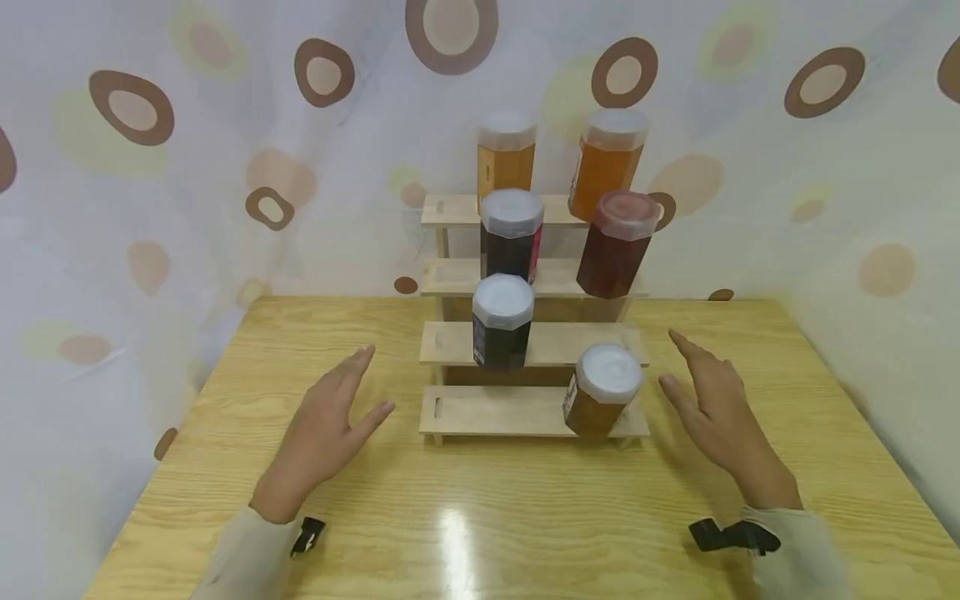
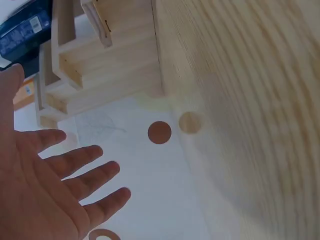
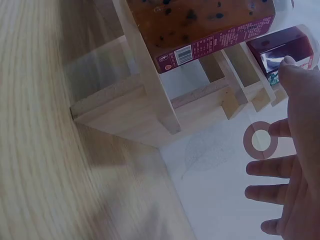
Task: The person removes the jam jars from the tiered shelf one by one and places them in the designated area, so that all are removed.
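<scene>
A: Which step do we have in hand, in your opinion?

B: I judge it is a moment of readiness, with no jar being handled. In the head view, the left grip (image 1: 322,429) hovers left of the centre, and the right grip (image 1: 716,417) hovers right of it. Both are spread, with the thumb apart from the fingers, and they hold nothing.

A: And where are the jars?

B: Six are on the wooden rack (image 1: 491,410), which stands on the counter (image 1: 555,517), in the middle of the frame. On the top step, upper centre, are one orange jar (image 1: 507,171) and a second orange jar (image 1: 609,167). Below them I see a dark jar (image 1: 512,235) and a red jar (image 1: 615,250); the third step has another dark jar (image 1: 501,333). The amber jar (image 1: 600,400) sits at the right end of the lowest step.

A: Which is nearest to a grip?

B: The amber one, near the right grip but not touching. In the right wrist view, it is at the top centre.

A: What does the next move call for?

B: I think, for lifting any jar, a grip should come inward, close around its sides and avoid the neighbours.
</scene>
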A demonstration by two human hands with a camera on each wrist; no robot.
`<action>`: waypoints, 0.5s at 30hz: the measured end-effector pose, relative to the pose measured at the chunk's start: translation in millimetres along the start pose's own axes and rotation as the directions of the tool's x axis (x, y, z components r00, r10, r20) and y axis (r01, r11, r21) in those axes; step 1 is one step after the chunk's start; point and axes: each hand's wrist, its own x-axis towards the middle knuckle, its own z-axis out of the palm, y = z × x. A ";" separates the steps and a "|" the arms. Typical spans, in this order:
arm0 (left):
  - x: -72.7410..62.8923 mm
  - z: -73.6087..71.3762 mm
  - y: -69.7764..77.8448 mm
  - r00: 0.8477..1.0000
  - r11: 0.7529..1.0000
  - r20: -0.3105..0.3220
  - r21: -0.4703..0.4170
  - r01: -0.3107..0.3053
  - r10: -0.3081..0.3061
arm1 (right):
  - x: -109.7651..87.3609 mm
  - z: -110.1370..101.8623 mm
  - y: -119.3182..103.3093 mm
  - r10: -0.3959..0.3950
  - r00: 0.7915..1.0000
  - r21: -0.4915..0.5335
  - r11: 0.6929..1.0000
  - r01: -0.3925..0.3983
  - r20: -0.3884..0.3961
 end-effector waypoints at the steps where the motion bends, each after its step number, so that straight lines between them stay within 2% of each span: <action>1: 1.2 1.2 0.5 1.000 0.999 0.007 -0.036 -0.006 0.006 | 1.9 1.3 0.6 0.000 1.000 0.024 1.000 0.000 0.000; 4: 5.5 4.3 3.5 0.995 0.989 0.079 -0.133 0.062 -0.052 | 8.9 3.5 0.4 0.030 0.999 0.085 0.996 -0.032 0.015; 7: 9.6 9.1 6.3 0.977 0.959 0.168 -0.229 0.164 -0.127 | 18.4 4.6 1.3 0.068 0.997 0.141 0.987 -0.074 0.045; 11: 16.2 17.3 8.8 0.952 0.891 0.251 -0.371 0.262 -0.175 | 31.2 7.0 4.2 0.108 0.991 0.188 0.975 -0.121 0.076; 15: 26.5 22.1 11.1 0.938 0.807 0.283 -0.495 0.321 -0.199 | 42.7 9.9 8.1 0.137 0.987 0.205 0.967 -0.152 0.082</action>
